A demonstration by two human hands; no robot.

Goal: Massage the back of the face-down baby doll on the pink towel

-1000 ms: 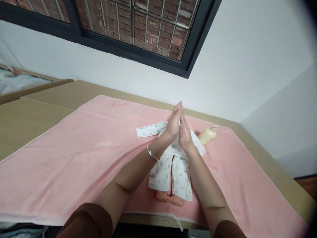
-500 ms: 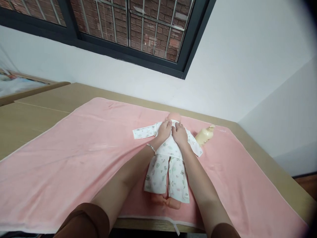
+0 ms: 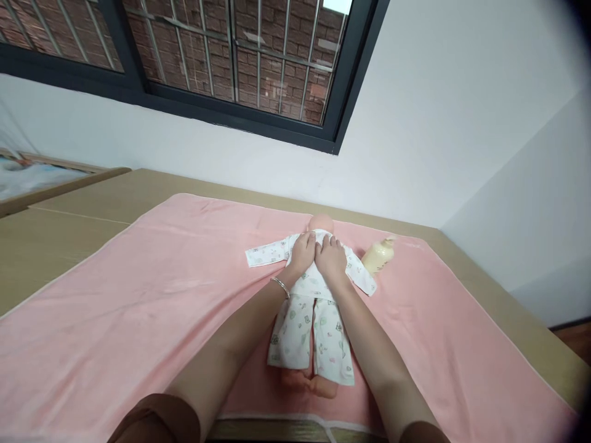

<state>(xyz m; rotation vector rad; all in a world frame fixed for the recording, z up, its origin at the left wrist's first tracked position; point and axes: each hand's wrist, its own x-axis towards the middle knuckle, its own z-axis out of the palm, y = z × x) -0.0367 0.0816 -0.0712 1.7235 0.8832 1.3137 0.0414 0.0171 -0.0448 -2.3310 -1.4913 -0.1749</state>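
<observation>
A baby doll [image 3: 321,223] in a white printed top and trousers lies on a pink blanket [image 3: 184,271], its head away from me and its feet toward me. Both my hands rest side by side on the upper part of its back or chest; I cannot tell which. My left hand [image 3: 302,253] lies flat with fingers extended, a silver bangle on its wrist. Beside it, my right hand [image 3: 331,255] is laid on the cloth with its fingers slightly apart. The doll's sleeves spread out to both sides, and its bare feet show below the trousers.
A pale yellow pump bottle [image 3: 378,255] lies tilted on the blanket by the doll's right-hand sleeve. Wooden table surface [image 3: 92,209] shows around the blanket. Behind stand a white wall [image 3: 392,154] and a barred window [image 3: 231,67]; a wooden-edged bin [image 3: 41,181] is at the far left.
My hands have slid slightly down the doll's top, toward me, and remain on it. The view has tilted up a little, so the whole scene sits lower.
</observation>
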